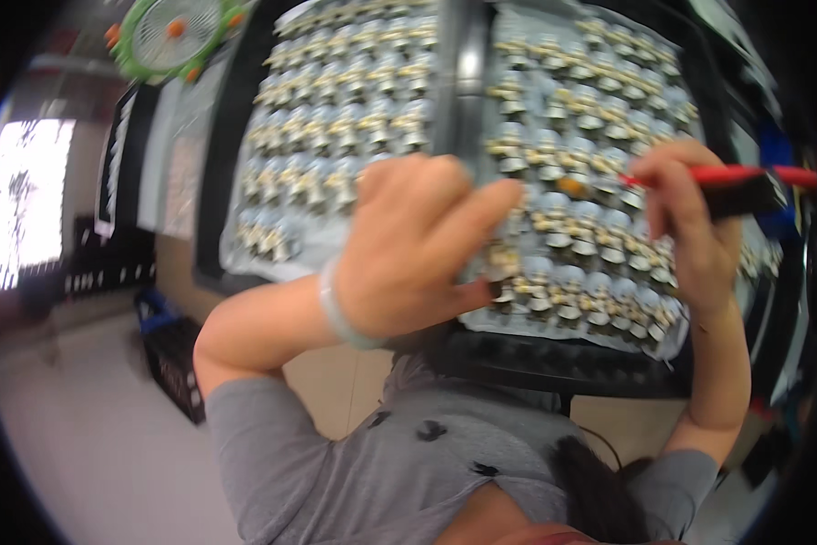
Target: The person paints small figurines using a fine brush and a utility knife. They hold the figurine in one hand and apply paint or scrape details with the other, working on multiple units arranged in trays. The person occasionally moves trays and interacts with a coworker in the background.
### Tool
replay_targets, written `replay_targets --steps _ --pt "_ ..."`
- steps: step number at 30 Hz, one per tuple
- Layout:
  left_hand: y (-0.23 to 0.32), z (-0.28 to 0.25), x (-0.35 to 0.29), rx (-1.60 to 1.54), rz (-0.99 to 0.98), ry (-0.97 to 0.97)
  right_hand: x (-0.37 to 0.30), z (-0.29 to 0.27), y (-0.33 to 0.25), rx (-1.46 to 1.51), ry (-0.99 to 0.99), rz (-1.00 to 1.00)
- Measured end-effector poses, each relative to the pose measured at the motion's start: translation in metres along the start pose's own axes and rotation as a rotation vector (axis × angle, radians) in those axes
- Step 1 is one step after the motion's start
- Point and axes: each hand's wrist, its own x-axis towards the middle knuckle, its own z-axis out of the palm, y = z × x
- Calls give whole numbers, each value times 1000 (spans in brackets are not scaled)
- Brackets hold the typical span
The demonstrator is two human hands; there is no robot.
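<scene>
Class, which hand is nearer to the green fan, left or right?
Left: the left hand is right of the green fan and lower in view; the right hand, holding a red pen-like tool, is farther right.

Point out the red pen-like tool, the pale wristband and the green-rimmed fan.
Red pen-like tool [719, 173]: head view, on its red shaft.
Pale wristband [335, 313]: head view, on the band's outer face.
Green-rimmed fan [172, 42]: head view, on its grille.

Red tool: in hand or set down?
In hand: the red tool is gripped in the right hand, its tip over the parts.
</scene>
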Motion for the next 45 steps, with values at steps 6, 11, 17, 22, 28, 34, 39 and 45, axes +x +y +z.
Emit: replay_targets --steps 6,11,17,22,28,34,39,45 --pt "12 7 8 -100 24 84 2 4 13 14 -359 49" --pt "23 13 16 55 65 124 -12 25 23 136 -349 -52" --pt "17 -5 60 385 95 198 -9 14 -6 260 -167 108" --pt "21 -27 70 183 111 150 -4 10 -8 177 -24 -4" --pt "9 -24 65 -423 26 65 -2 -1 -13 352 -137 18" --pt "11 -19 63 -361 95 84 -5 -3 -10 344 -179 -31" --pt "14 -21 63 -493 106 73 -9 -2 -13 302 -142 -62" --pt "15 -19 64 -588 52 27 -10 -5 -17 266 -159 -42"
